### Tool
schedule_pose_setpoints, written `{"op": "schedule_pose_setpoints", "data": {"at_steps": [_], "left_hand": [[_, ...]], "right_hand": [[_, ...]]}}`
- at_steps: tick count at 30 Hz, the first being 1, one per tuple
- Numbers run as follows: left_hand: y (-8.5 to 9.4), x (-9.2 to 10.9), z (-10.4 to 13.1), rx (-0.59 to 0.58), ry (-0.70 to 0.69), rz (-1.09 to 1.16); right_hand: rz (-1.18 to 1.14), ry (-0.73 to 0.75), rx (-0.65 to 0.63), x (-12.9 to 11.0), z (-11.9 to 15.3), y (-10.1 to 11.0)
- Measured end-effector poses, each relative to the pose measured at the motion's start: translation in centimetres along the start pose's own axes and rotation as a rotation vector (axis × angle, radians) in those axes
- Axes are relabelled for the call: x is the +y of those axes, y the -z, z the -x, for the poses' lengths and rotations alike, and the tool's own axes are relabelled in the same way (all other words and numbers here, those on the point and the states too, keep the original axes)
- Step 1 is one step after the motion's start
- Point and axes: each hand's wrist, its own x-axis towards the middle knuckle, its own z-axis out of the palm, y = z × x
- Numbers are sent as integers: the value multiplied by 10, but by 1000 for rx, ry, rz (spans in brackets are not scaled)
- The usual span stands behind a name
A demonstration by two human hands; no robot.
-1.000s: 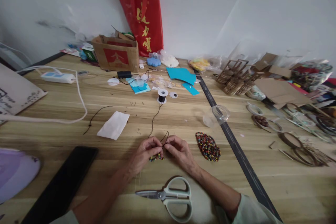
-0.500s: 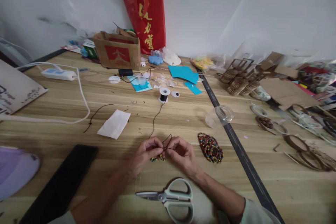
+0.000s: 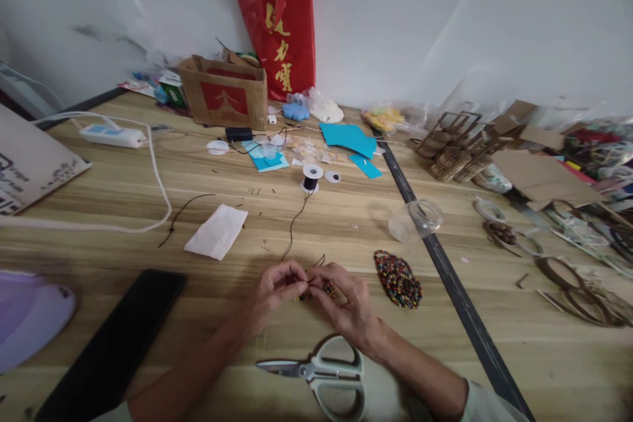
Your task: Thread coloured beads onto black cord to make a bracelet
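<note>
Multicoloured beads [image 3: 329, 289] show — partly hidden — at the right hand [image 3: 349, 303].

Bead strand [image 3: 398, 279], mottled red, yellow, green and black; smaller bead piece [image 3: 329, 289], likewise multicoloured; cord [image 3: 291, 227], dark; spool [image 3: 311, 179], white-flanged, black at the core. Scissors [image 3: 336, 372] show pale grey-green handles and silver-grey blades; paper piece [image 3: 216, 232], plain white; card sheet [image 3: 347, 139], bright blue. Tote bag [image 3: 301, 20] is red with gold characters; carton [image 3: 257, 99], brown with a red panel; tabletop [image 3: 222, 376], light tan, streaked with grain.
</note>
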Motion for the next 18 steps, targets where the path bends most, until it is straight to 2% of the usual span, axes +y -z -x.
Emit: {"op": "schedule_pose_setpoints", "data": {"at_steps": [9,18], "left_hand": [[0,2,0,-23,16,-7],[3,-4,-3,-44,12,153]], "right_hand": [[-16,61,-20,3,-1,2],[-54,79,-10,0,-2,4]]}}
